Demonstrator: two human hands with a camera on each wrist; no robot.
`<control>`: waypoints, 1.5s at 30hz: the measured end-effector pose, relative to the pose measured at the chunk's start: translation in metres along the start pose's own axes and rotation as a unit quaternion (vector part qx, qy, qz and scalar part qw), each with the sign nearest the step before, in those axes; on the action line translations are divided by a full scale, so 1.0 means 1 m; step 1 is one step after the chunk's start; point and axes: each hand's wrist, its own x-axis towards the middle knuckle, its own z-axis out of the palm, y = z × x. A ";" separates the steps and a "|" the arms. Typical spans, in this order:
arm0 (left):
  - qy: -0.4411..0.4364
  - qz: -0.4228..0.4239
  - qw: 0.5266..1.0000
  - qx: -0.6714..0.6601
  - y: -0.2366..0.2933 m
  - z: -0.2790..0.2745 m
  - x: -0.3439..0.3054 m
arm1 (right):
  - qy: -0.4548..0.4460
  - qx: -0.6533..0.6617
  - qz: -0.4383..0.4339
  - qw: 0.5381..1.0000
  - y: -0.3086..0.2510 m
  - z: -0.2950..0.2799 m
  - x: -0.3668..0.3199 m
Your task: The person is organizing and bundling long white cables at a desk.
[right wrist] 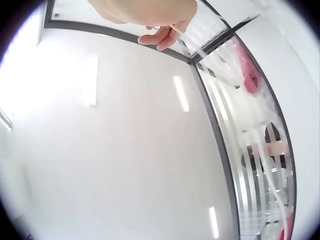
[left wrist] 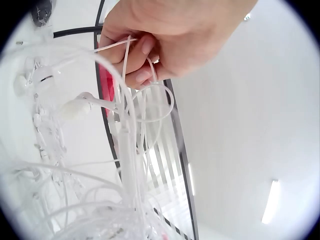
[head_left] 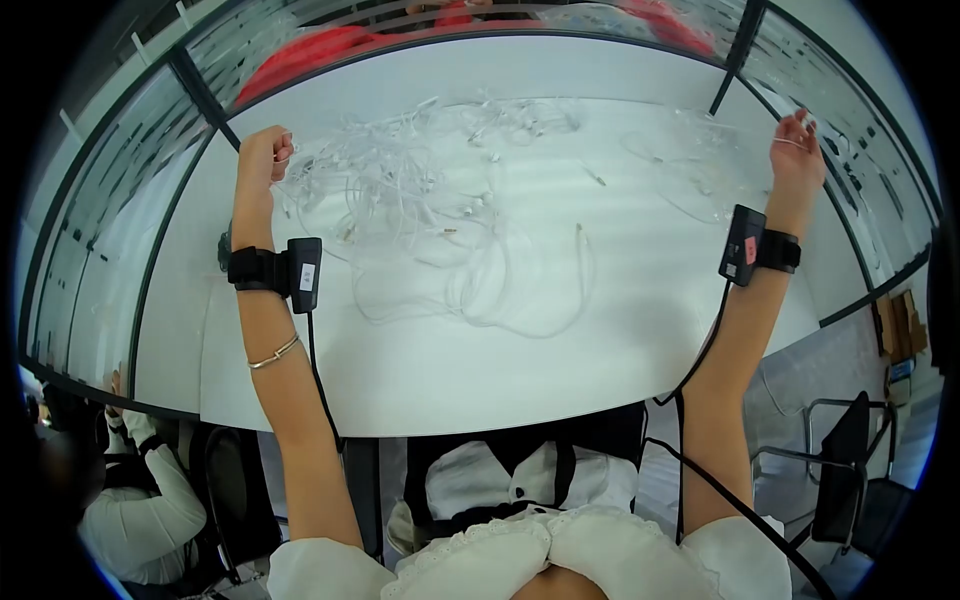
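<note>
My left hand (head_left: 264, 158) is raised at the far left of the table, its fingers curled around thin white earphone cables (left wrist: 126, 60). In the left wrist view, several strands and a loop hang from those fingers, with a white earbud (left wrist: 75, 107) among the cables below. Up at the far right, my right hand (head_left: 799, 150) pinches a thin white cable (right wrist: 187, 36), which trails away from the fingers in the right wrist view. Between the hands, a tangled pile of white earphone cables (head_left: 400, 185) spreads over the table, with gold plugs (head_left: 450, 231) showing.
The white table (head_left: 400, 390) has a low white back panel (head_left: 470, 70) and dark-framed glass partitions (head_left: 110, 230) on its sides. Clear plastic and loose cable (head_left: 700, 180) lie at the right. A black chair (head_left: 845, 470) stands at right; another person (head_left: 145, 510) sits at lower left.
</note>
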 end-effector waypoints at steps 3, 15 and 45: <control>0.018 -0.008 1.000 -0.001 -0.006 -0.011 0.001 | 0.107 -0.006 -0.092 0.990 -0.022 -0.014 -0.001; -0.020 -0.091 0.988 0.126 -0.033 -0.039 0.016 | 0.157 0.049 -0.140 0.976 -0.069 -0.057 0.024; -0.191 0.341 0.907 0.155 0.068 0.096 -0.071 | -0.134 -0.283 -0.041 0.949 0.033 0.108 -0.053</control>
